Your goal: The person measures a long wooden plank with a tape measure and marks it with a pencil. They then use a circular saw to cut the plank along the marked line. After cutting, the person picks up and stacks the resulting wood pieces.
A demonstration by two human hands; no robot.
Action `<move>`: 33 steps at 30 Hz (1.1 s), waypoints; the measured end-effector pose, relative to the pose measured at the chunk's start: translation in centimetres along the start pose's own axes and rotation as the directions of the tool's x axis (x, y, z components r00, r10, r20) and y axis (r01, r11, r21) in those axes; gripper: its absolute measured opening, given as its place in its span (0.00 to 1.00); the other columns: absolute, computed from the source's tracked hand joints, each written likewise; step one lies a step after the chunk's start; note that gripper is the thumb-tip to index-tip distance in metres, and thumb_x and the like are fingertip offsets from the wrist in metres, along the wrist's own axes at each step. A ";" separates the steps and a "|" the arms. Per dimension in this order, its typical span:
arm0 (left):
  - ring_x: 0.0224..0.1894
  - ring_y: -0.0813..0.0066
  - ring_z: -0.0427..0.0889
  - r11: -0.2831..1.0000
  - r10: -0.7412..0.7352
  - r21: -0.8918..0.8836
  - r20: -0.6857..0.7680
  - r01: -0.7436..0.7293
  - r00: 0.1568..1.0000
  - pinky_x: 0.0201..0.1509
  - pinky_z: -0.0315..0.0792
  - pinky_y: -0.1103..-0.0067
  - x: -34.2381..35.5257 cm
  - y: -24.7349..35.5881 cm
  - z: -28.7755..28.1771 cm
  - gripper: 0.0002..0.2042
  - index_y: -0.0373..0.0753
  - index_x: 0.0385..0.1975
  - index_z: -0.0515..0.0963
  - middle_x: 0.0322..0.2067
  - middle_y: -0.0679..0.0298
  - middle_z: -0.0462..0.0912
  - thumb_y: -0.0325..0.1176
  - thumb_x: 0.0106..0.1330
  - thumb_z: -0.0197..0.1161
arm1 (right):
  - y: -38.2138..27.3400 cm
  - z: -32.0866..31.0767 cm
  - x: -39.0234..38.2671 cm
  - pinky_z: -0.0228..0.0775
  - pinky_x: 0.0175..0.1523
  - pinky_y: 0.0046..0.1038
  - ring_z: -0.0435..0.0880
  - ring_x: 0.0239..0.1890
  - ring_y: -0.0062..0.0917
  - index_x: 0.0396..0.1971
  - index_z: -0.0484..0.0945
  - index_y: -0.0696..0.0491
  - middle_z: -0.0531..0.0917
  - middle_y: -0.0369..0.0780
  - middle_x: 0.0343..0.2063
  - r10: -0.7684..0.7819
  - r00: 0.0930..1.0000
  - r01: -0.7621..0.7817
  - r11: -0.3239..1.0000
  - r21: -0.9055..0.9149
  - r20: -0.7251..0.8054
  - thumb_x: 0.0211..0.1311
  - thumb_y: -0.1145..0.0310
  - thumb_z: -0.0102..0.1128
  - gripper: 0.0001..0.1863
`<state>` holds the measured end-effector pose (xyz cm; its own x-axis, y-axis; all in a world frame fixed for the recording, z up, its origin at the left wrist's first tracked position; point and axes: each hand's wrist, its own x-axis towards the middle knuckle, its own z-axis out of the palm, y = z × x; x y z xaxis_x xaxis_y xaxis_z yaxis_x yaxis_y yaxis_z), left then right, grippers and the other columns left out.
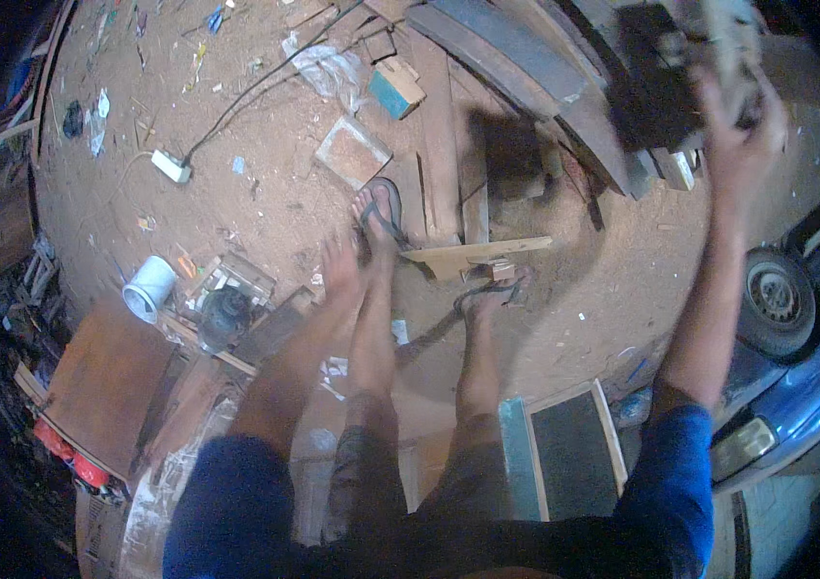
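Note:
My right hand (746,135) is raised at the upper right, its fingers closed around a pale, elongated object (726,43). Motion smears that object, so its kind is unclear. My left hand (340,275) is held low beside my left shin, blurred, with its fingers apart and nothing visible in them. Between my sandalled feet lies a light wooden board (472,253) set crosswise. Small wood pieces (499,270) sit against its near side, by my right foot. Beyond the board, long planks (441,145) stretch away from me.
Dark curved timbers (506,53) are stacked at the far right. A power strip (170,166) with cables, a teal-sided box (396,88) and a rectangular frame (353,151) lie on sandy ground. A white bucket (148,289) stands left; a blue car (796,415) is at right.

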<state>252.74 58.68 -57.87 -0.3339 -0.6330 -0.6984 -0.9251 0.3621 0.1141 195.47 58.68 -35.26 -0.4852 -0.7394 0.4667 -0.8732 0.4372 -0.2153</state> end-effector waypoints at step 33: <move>0.78 0.55 0.28 0.512 -0.220 -0.841 0.071 0.177 0.973 0.77 0.18 0.66 15.4 7.2 11.4 0.51 0.32 0.74 0.46 0.76 0.45 0.36 0.72 0.65 0.43 | -7.2 24.0 -36.2 0.64 0.66 0.36 0.74 0.63 0.39 0.62 0.70 0.62 0.75 0.53 0.61 0.118 0.244 -0.964 0.140 0.227 0.963 0.55 0.37 0.67 0.47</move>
<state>242.98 59.36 -75.84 -0.1091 -0.6469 -0.7548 -0.6843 -0.5019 0.5290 218.26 70.00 -71.22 -0.2645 -0.6215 -0.7374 0.3355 0.6576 -0.6746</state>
